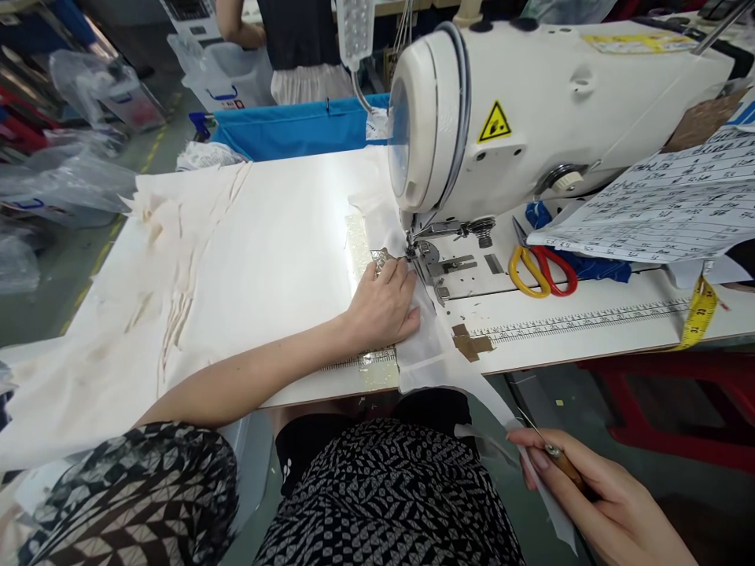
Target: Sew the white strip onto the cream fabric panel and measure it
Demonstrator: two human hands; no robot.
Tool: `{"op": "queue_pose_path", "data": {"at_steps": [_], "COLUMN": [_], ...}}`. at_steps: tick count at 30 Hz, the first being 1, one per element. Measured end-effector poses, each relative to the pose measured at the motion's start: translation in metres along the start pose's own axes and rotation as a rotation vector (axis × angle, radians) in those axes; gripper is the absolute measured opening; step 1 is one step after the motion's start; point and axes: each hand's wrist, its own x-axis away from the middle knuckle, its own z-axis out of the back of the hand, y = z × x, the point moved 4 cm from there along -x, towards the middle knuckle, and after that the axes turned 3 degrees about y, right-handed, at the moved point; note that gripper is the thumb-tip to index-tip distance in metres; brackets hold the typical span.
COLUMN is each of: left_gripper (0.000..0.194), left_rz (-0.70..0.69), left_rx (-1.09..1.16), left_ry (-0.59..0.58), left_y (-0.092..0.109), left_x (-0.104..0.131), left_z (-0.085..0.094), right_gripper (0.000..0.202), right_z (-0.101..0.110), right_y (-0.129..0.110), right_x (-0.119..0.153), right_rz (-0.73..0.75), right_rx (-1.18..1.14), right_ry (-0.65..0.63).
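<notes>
My left hand [383, 305] lies with its fingers stretched over white cloth [429, 346] on the sewing table, pressing it down. Its fingertips are close to the presser foot [411, 248] of the white sewing machine [519, 118]. Off the table's front edge, my right hand [581, 479] is closed around an awl with a wooden handle [567, 467]. Its thumb and fingers also pinch the cloth's hanging end, a narrow strip [551, 503]. The awl's metal point sticks up past the fingers. Part of the cloth under my left hand is hidden.
Orange and red-handled scissors [543, 271] lie right of the needle plate, beside printed sheets [661, 196]. A yellow tape measure [699, 314] hangs at the front edge. Pale cloth pieces [182, 291] lie at left. Behind a blue fabric bin [295, 130] stands another person [303, 47].
</notes>
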Motion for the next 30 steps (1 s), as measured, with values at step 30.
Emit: {"op": "queue_pose_path", "data": {"at_steps": [30], "left_gripper": [0.042], "left_rz": [-0.055], "left_rx": [0.092], "left_ry": [0.117], "left_y": [-0.003], "left_x": [0.002], "left_z": [-0.005], "right_gripper": [0.023], "right_z": [-0.015], "right_y": [-0.025], "right_x": [-0.022], "right_rz": [0.115], "right_rx": [0.021], "right_ry": [0.095]}}
